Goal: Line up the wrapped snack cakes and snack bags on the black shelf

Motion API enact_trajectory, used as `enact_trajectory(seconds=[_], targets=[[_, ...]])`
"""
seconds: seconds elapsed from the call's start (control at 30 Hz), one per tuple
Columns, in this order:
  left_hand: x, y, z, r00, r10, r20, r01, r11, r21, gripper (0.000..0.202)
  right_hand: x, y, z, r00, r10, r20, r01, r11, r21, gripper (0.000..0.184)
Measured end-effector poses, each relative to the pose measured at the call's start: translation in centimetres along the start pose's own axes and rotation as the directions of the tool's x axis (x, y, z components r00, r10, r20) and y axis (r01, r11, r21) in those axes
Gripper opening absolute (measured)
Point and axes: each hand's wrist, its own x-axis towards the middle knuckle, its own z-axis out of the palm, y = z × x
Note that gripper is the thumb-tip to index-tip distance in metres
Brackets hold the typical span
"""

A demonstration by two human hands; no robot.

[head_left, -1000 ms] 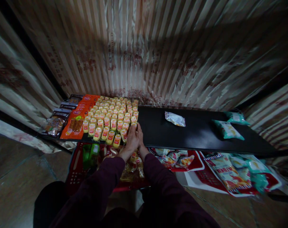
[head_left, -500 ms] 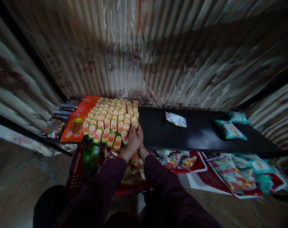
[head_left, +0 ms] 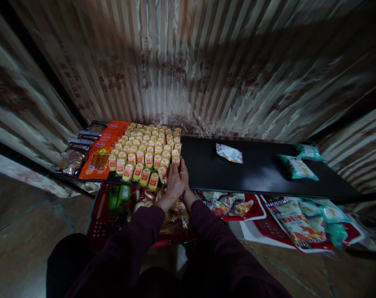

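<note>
Several rows of small yellow-wrapped snack packs [head_left: 146,151] fill the left part of a black shelf [head_left: 259,178]. My left hand [head_left: 172,182] and my right hand [head_left: 185,179] lie side by side at the right end of the front row, fingers stretched forward and held together, touching the packs there. Both hands rest edge to edge. Whether either hand has a pack under its fingers is hidden.
Orange packets [head_left: 101,151] and dark packets [head_left: 72,155] lie left of the yellow packs. A white packet [head_left: 229,153] and two green bags [head_left: 297,167] sit further right on the shelf. Below are a red basket [head_left: 102,219] with goods and more snack bags [head_left: 295,225]. A striped curtain [head_left: 191,70] hangs behind.
The view has shifted a little. Both hands stay together at the right end of the yellow packs, with hardly any movement.
</note>
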Motion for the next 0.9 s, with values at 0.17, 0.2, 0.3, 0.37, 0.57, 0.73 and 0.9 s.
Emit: enact_trajectory(seconds=[0.17, 0.2, 0.3, 0.37, 0.57, 0.73, 0.9], targets=[[-0.4, 0.0, 0.1, 1.0, 0.0, -0.009, 0.0, 1.0, 0.017, 0.056, -0.6, -0.4, -0.6, 0.999, 0.053, 0.014, -0.053, 0.998, 0.021, 0.058], [-0.6, 0.1, 0.0, 1.0, 0.002, -0.008, -0.002, 1.0, 0.022, 0.055, -0.7, -0.5, -0.7, 0.998, 0.058, 0.014, -0.058, 0.998, 0.025, 0.058], [-1.2, 0.7, -0.4, 1.0, 0.012, 0.003, -0.012, 1.0, 0.02, 0.055, -1.2, -0.7, -1.1, 0.998, 0.061, 0.012, -0.061, 0.997, 0.038, 0.057], [-1.7, 1.0, -0.7, 1.0, 0.007, 0.009, -0.007, 1.0, 0.01, 0.054, -1.7, -0.9, -1.3, 0.998, 0.056, 0.009, -0.057, 0.997, 0.045, 0.056], [-4.1, 1.9, -1.7, 0.999, -0.024, 0.034, 0.024, 1.0, -0.011, 0.047, -4.2, -2.0, -2.0, 0.999, 0.051, 0.004, -0.051, 0.997, 0.059, 0.055], [-7.8, 1.6, -2.8, 0.999, -0.047, 0.026, 0.047, 0.999, 0.0, 0.045, -8.0, -3.3, -2.5, 1.0, -0.002, -0.026, 0.006, 0.992, 0.125, 0.054], [-11.6, -0.6, -3.2, 0.99, -0.113, 0.081, 0.116, 0.992, -0.038, 0.044, -13.1, -2.4, -1.8, 0.999, 0.024, 0.042, -0.028, 0.996, 0.09, 0.052]])
